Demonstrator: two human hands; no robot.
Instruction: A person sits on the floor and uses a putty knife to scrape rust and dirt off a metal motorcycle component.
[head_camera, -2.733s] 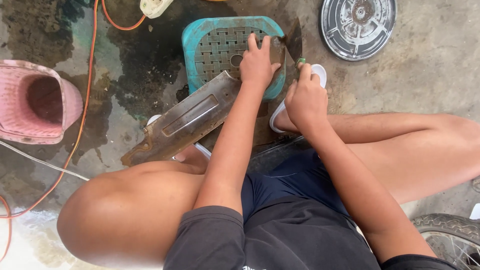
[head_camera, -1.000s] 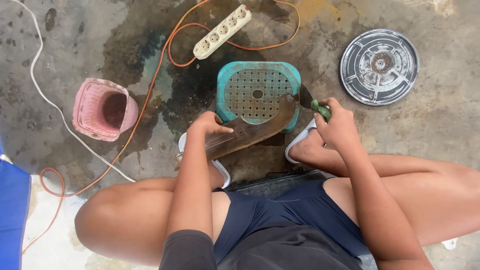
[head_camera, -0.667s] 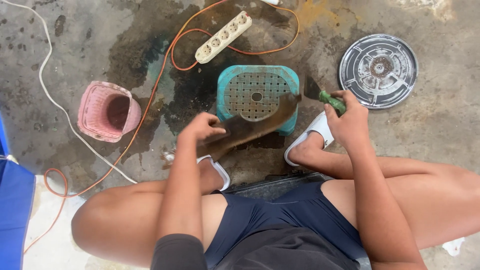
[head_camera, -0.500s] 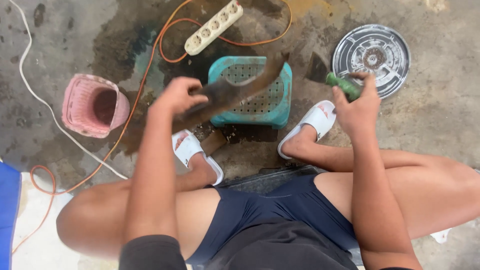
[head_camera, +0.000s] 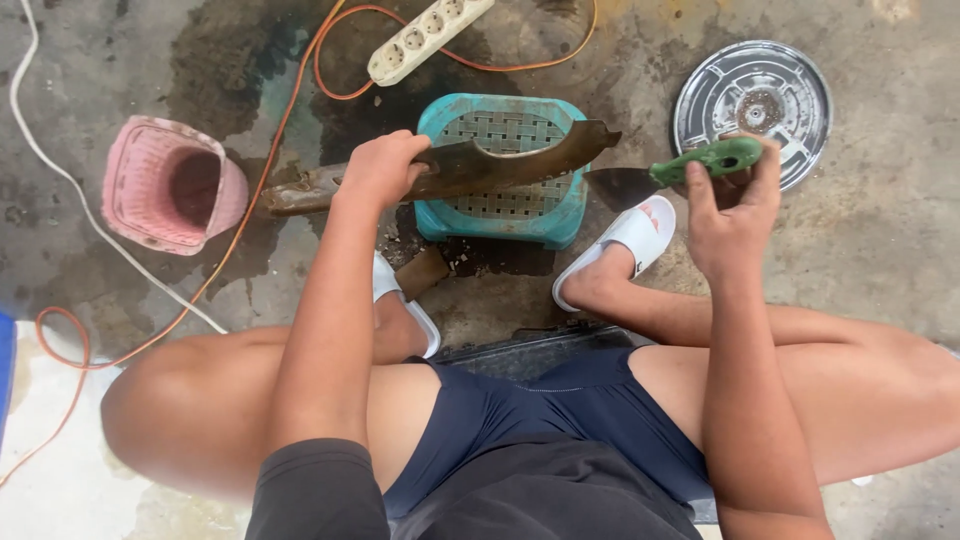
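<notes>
A long rusty metal blade (head_camera: 470, 168) is being gripped near its middle by the left hand (head_camera: 383, 168), with the fingers wrapped closed around it. The blade is being held roughly level, slightly tilted, above a teal plastic stool (head_camera: 505, 215); its right end is reaching past the stool's right edge, and its left end is pointing toward a pink basket (head_camera: 170, 188) lying on its side at the left. Whether the blade is touching the stool cannot be told. A green-handled scraper (head_camera: 672, 175) is being held in the right hand (head_camera: 730, 215), with the fingers closed on the handle and the dark, wedge-shaped scraper blade pointing left, just beside the right end of the rusty blade but apart from it. A round metal disc (head_camera: 755, 105) is lying on the concrete floor (head_camera: 880, 230) at the far right, partly behind the scraper handle. A white power strip (head_camera: 425, 38) with an orange cable (head_camera: 250, 200) is lying at the far side, beyond the stool. White slide sandals (head_camera: 625, 245) are being worn on both feet, which are placed near the stool.
</notes>
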